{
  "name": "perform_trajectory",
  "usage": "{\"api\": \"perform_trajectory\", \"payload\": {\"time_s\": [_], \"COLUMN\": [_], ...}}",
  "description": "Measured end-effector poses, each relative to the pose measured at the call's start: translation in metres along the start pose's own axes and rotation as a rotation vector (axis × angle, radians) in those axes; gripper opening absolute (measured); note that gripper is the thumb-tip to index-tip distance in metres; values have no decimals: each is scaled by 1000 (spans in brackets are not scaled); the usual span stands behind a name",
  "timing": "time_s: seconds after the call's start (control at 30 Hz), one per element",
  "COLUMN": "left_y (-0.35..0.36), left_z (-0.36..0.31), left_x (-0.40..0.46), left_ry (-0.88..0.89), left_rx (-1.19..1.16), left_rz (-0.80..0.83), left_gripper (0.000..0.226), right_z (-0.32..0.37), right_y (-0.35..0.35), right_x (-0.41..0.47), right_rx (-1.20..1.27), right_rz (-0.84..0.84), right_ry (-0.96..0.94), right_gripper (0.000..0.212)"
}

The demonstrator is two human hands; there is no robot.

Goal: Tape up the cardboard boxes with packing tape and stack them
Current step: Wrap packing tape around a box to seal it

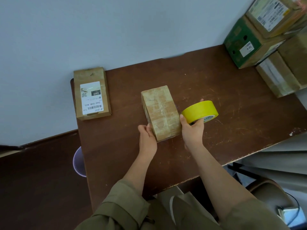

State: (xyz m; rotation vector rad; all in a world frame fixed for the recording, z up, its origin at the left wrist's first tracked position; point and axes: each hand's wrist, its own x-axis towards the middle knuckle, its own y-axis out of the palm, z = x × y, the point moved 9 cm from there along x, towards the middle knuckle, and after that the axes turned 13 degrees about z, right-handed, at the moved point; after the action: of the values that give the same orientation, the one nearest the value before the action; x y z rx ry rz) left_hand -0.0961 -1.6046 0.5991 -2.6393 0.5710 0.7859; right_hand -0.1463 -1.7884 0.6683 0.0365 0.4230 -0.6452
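1. Cardboard box (160, 112), small and brown with old clear tape across its top, lies near the middle of a dark brown table (216, 80).
2. The left hand (147, 136) touches the box's near left corner, its fingers resting against the left side; whether they curl around the edge cannot be told.
3. The right hand (192, 128) is just beside the box's near right corner and grips a roll of yellow packing tape (200, 111), thumb on the outer band and fingers through the core.
4. The tape roll is held just to the right of the box, about level with its top.
5. A second, flatter box with a white printed label (92, 94) lies at the table's far left edge, well apart from both hands.
6. A stack of larger boxes (265, 44), one green, sits at the far right corner of the table.
7. Olive-green sleeves (119, 208) cover the upper forearms.
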Motion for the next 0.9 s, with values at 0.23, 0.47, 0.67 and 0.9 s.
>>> {"api": "perform_trajectory", "payload": {"time_s": [0.23,0.47,0.67,0.9], "left_y": [-38,14,16,17], "left_z": [-43,-54,-41,-45], "left_x": [-23,-23,-15,-13], "left_ry": [131,171,143,135], "left_rx": [-70,65,-115,-197], "left_rz": [-294,-63,-5,31], "left_gripper": [32,61,61,62], "right_z": [0,4,-2,-8], "right_y": [-2,5,3,0], "right_x": [2,-1,1,-1], "right_rx": [-13,-9,28,37], "right_rz": [12,19,12,-10], "right_ry": [12,-47,-43,-9], "right_gripper": [27,42,43,28]}}
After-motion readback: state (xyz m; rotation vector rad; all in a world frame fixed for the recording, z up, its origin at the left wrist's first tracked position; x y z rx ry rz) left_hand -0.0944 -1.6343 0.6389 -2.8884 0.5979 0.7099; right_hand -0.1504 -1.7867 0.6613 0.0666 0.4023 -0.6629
